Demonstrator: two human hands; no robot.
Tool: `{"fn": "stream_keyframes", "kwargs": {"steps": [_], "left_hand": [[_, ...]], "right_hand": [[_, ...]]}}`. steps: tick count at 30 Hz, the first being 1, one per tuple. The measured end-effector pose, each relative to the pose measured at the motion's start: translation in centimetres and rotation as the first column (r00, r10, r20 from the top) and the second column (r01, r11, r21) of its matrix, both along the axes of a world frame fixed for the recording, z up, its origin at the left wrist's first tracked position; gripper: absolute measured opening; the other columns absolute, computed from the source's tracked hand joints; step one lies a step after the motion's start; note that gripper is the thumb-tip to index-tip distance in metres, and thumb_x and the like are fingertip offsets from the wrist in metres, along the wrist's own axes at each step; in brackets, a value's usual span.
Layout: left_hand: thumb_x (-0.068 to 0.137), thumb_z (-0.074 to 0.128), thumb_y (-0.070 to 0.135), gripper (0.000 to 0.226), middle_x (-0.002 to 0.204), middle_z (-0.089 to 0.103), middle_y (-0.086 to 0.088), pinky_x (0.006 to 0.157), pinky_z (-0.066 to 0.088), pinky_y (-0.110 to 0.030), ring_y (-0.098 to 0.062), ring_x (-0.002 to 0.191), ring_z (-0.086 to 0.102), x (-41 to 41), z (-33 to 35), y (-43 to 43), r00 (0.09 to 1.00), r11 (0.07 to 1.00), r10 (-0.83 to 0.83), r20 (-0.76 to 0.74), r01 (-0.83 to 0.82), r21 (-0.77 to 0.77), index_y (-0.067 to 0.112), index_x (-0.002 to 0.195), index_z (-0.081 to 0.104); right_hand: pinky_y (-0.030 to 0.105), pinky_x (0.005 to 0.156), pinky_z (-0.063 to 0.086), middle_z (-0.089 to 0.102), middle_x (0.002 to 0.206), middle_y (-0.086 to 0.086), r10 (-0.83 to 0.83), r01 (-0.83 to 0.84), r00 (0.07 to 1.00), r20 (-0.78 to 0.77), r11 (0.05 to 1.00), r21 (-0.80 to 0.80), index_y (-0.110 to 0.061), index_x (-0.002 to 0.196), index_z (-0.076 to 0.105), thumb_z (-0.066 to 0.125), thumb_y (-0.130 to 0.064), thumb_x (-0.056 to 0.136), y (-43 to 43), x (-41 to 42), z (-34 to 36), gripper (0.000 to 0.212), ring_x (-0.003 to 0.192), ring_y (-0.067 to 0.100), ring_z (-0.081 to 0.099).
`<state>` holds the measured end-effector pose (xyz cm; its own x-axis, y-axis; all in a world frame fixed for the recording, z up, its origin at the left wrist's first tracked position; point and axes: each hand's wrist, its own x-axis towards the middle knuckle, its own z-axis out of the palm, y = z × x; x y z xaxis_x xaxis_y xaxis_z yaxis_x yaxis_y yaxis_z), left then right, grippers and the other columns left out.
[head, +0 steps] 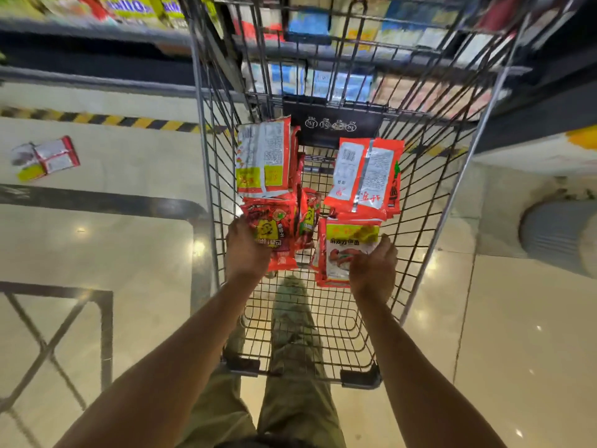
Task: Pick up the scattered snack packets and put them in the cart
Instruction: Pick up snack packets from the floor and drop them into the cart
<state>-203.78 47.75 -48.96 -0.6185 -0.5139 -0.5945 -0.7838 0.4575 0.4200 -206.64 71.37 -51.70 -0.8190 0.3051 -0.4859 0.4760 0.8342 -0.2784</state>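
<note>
Supermarket aisle. A wire shopping cart [213,176] stands on a glossy tiled floor [145,250] before shelves [97,33] stocked with rows of packaged goods; yellow-and-black striped tape [97,119] lines the floor along the shelf base.

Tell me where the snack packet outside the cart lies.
In the head view, the packet lies on the floor far left of the cart, near the striped tape.

Just Chinese print and a barcode [350,155] on the packets [350,250], too smeared to read tbh, plus four round icons on the cart's [360,379] black plate [332,124].
</note>
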Motion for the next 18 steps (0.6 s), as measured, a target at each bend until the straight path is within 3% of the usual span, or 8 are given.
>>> {"fn": "stream_keyframes", "kwargs": {"steps": [2,4,6,9,11,14,16,18], "left_hand": [[0.091,0.062,0.031,0.057,0.134,0.057,-0.017,0.102,0.051,-0.051,-0.032,0.123,0.053,1.2,3.9,-0.6,0.992,0.995,-0.101,-0.078,0.103,0.017,0.004,0.14,0.049],[0.087,0.042,0.051,0.073,0.141,0.054,-0.015,0.103,0.051,-0.048,-0.031,0.128,0.05,3.0,7.5,-1.5,0.967,0.974,-0.221,-0.125,0.225,0.018,0.008,0.146,0.045],[0.083,0.032,0.049,0.081,0.149,0.049,-0.016,0.102,0.052,-0.047,-0.033,0.135,0.049,5.2,10.4,-2.9,0.926,0.938,-0.347,-0.147,0.345,-0.04,0.008,0.151,0.042],[0.08,0.042,0.03,0.068,0.14,0.057,-0.024,0.09,0.059,-0.053,-0.043,0.124,0.058,9.3,12.3,-5.7,0.887,0.897,-0.437,-0.151,0.416,-0.152,0.001,0.141,0.051],[0.081,0.056,0.025,0.068,0.147,0.053,-0.022,0.1,0.053,-0.056,-0.043,0.131,0.053,12.1,12.9,-8.7,0.877,0.867,-0.473,-0.082,0.447,-0.222,0.004,0.146,0.049],[0.087,0.065,0.034,0.072,0.153,0.049,-0.016,0.111,0.045,-0.053,-0.039,0.138,0.049,16.7,13.4,-13.9,0.887,0.842,-0.461,0.012,0.442,-0.309,0.012,0.152,0.044],[0.088,0.061,0.044,0.073,0.152,0.051,-0.015,0.111,0.045,-0.052,-0.038,0.137,0.051,19.5,14.0,-17.5,0.89,0.821,-0.454,0.032,0.432,-0.373,0.014,0.152,0.046],[0.088,0.051,0.055,0.073,0.152,0.052,-0.012,0.111,0.044,-0.053,-0.037,0.137,0.051,22.6,14.5,-21.2,0.906,0.81,-0.42,0.044,0.396,-0.432,0.017,0.151,0.047]], "right_hand": [[0.051,0.084,0.059,0.053,0.131,0.019,0.132,-0.132,0.991,-0.036,0.991,-0.003,-0.007,0.138,0.044,0.054,-0.027,0.094,0.0,0.9,2.4,0.05,0.114,0.038,0.058],[0.051,0.086,0.058,0.054,0.132,0.02,0.293,-0.293,0.955,-0.032,0.956,0.025,-0.006,0.136,0.046,0.051,-0.034,0.093,0.0,1.4,4.4,0.052,0.116,0.038,0.057],[0.051,0.093,0.056,0.055,0.134,0.02,0.418,-0.417,0.908,-0.031,0.909,0.018,-0.007,0.135,0.049,0.061,-0.032,0.088,-0.8,1.5,6.4,0.054,0.12,0.038,0.055],[0.05,0.094,0.054,0.058,0.131,0.021,0.518,-0.517,0.853,-0.057,0.855,0.037,-0.007,0.132,0.053,0.059,-0.029,0.088,-3.2,1.9,9.0,0.05,0.117,0.04,0.057],[0.05,0.093,0.055,0.058,0.129,0.023,0.591,-0.589,0.803,-0.074,0.807,0.046,-0.006,0.135,0.053,0.056,-0.032,0.088,-5.7,2.4,10.8,0.054,0.116,0.043,0.057],[0.052,0.104,0.05,0.055,0.138,0.025,0.695,-0.688,0.712,-0.098,0.719,0.095,-0.006,0.14,0.053,0.061,-0.036,0.09,-10.5,3.8,13.0,0.059,0.128,0.045,0.053],[0.053,0.11,0.046,0.057,0.138,0.024,0.754,-0.738,0.644,-0.13,0.657,0.152,-0.007,0.137,0.057,0.052,-0.044,0.086,-14.4,5.0,14.3,0.063,0.13,0.044,0.052],[0.054,0.112,0.043,0.058,0.137,0.022,0.822,-0.797,0.547,-0.158,0.569,0.202,-0.009,0.136,0.059,0.058,-0.044,0.083,-18.6,7.1,15.8,0.063,0.13,0.045,0.053]]}}
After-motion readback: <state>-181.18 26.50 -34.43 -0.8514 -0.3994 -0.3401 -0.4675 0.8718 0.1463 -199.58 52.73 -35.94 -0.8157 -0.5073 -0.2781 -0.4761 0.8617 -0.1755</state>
